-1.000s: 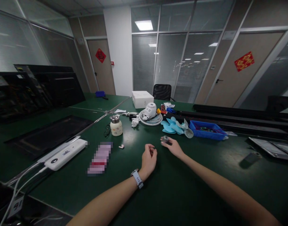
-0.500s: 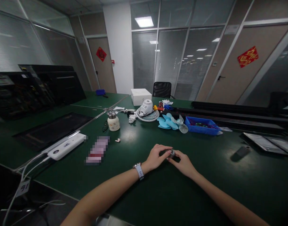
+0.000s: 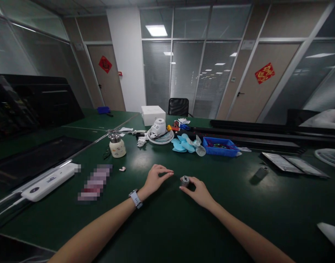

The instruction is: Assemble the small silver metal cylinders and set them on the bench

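Note:
My right hand point(image 3: 201, 193) is closed around a small grey cylinder point(image 3: 185, 180) that looks like a little motor, held upright at the table surface. Its round top, with a dark mark in the middle, faces up. To the left, apart from the cylinder, is my left hand point(image 3: 156, 178), thumb and forefinger tips brought together in a pinch. Anything between those tips is too small to make out. A watch with a pale strap point(image 3: 136, 199) is on the left wrist. Another dark grey cylinder point(image 3: 262, 172) lies further right on the green table point(image 3: 167, 226).
Beyond the hands are a white fan part point(image 3: 159, 131), blue fan blades point(image 3: 184, 143) and a blue tray point(image 3: 220, 148) of small parts. At left stand a cream bottle point(image 3: 117, 146), an earbud point(image 3: 122, 169) and a white power strip point(image 3: 51, 182). Flat silvery packets point(image 3: 293, 164) lie at right.
My left hand has come away from the grey cylinder, moving left. The cylinder stays in my right hand. The view has turned somewhat to the right.

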`<action>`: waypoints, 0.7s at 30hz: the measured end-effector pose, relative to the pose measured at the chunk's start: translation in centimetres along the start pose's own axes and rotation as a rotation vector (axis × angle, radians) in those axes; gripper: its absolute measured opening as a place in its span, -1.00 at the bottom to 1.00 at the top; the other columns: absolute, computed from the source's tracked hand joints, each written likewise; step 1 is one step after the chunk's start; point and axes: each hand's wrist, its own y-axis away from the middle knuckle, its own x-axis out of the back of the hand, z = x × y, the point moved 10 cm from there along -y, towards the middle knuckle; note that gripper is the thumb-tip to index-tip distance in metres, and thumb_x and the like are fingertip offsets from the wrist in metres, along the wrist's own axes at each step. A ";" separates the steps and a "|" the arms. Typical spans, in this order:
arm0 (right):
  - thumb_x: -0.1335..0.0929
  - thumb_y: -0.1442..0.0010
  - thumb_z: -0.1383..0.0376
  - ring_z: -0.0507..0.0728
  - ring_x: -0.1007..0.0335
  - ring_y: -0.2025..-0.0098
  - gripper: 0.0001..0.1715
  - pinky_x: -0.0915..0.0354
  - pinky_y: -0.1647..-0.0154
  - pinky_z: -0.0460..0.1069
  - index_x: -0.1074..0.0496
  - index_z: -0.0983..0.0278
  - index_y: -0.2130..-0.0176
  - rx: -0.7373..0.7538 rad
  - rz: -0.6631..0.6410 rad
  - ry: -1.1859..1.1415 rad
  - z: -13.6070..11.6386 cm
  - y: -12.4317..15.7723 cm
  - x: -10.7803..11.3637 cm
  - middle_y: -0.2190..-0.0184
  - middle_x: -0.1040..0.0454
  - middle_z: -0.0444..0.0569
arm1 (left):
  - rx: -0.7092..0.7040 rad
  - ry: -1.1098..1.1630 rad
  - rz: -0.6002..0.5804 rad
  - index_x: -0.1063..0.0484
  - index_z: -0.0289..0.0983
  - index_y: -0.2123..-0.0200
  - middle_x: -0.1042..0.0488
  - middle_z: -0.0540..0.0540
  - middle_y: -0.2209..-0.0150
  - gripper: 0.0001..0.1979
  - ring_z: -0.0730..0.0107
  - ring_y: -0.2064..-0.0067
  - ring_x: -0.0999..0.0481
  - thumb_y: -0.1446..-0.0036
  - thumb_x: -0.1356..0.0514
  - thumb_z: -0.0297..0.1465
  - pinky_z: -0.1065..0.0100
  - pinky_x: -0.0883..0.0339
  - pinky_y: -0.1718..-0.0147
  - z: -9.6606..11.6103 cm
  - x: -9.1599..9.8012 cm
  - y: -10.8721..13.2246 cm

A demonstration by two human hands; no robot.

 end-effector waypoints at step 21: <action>-0.35 0.19 -0.24 0.42 -0.49 0.28 -0.32 -0.35 0.27 0.20 -0.53 0.28 0.37 -0.601 0.701 0.445 17.4 11.7 27.6 0.39 -0.56 0.17 | 0.047 -0.260 -0.205 -0.56 0.00 0.06 -0.52 -0.10 0.31 -0.56 0.25 0.27 -0.33 -0.17 -0.06 0.04 0.30 -0.10 0.30 -3.8 -2.2 1.1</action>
